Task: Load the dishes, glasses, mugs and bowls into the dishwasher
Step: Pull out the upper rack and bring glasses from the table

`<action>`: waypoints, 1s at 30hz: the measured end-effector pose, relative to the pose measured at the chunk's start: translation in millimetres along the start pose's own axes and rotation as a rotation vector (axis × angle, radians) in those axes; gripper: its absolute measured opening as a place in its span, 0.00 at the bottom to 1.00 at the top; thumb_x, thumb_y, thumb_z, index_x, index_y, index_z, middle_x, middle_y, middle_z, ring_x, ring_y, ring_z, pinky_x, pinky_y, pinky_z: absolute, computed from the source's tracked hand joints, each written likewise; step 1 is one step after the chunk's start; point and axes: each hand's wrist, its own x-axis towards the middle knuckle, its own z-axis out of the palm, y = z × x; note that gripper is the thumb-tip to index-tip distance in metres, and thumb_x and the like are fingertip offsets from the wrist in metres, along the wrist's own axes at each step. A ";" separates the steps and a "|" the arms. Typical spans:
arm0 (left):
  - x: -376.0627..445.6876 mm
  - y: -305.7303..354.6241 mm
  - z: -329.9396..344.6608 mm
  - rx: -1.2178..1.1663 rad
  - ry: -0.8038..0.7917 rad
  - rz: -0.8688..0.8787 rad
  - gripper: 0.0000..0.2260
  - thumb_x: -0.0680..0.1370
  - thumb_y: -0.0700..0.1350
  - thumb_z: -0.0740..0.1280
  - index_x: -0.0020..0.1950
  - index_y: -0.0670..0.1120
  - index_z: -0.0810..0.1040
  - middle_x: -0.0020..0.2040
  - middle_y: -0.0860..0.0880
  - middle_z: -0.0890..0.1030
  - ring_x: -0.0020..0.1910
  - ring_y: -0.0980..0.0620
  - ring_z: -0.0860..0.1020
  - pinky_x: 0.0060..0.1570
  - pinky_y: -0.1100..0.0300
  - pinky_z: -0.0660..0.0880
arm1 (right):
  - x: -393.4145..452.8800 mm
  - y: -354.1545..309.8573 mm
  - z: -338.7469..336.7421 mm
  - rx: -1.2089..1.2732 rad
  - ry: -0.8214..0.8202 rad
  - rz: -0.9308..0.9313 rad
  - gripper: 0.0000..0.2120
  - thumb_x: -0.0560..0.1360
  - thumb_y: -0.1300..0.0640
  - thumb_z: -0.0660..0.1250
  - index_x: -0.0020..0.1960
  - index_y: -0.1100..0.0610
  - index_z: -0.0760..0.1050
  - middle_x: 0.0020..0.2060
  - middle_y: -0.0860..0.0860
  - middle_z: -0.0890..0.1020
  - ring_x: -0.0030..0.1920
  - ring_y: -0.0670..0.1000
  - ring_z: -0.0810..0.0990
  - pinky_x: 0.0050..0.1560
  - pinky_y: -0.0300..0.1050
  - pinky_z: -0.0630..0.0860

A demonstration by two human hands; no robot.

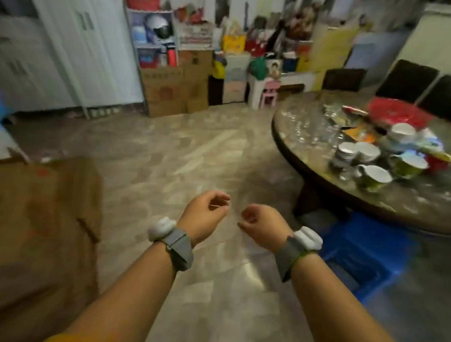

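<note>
Both hands hang in the lower middle of the frame above the tiled floor point(194, 149). The left hand point(205, 217) and right hand point(262, 226) are loosely curled and hold nothing, close to each other but apart. The task's things sit at the right on the round table point(410, 205): mugs point(373, 177) near its front edge, stacked bowls point(399, 134) behind them, blurred glasses point(315, 125) further left. A blue crate point(369, 255) lies under the table.
</note>
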 end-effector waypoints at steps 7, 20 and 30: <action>93.6 92.4 179.4 -0.114 -0.217 0.120 0.10 0.77 0.37 0.67 0.50 0.53 0.79 0.51 0.48 0.82 0.54 0.47 0.80 0.59 0.48 0.77 | 8.5 170.8 -128.4 0.045 0.164 0.173 0.13 0.75 0.49 0.69 0.56 0.53 0.79 0.49 0.50 0.82 0.51 0.50 0.81 0.53 0.45 0.77; 255.4 159.6 333.5 -0.005 -0.444 0.176 0.10 0.76 0.39 0.69 0.52 0.53 0.80 0.50 0.50 0.82 0.51 0.53 0.80 0.54 0.55 0.76 | 73.6 334.1 -216.5 0.217 0.319 0.335 0.14 0.74 0.49 0.68 0.58 0.51 0.79 0.49 0.47 0.82 0.48 0.47 0.79 0.52 0.42 0.76; 443.6 119.0 294.5 0.089 -0.512 0.155 0.10 0.74 0.41 0.72 0.50 0.56 0.79 0.50 0.52 0.82 0.49 0.54 0.80 0.56 0.49 0.77 | 240.1 333.5 -199.6 0.055 0.146 0.346 0.19 0.76 0.47 0.64 0.66 0.51 0.72 0.59 0.49 0.76 0.59 0.50 0.74 0.58 0.42 0.70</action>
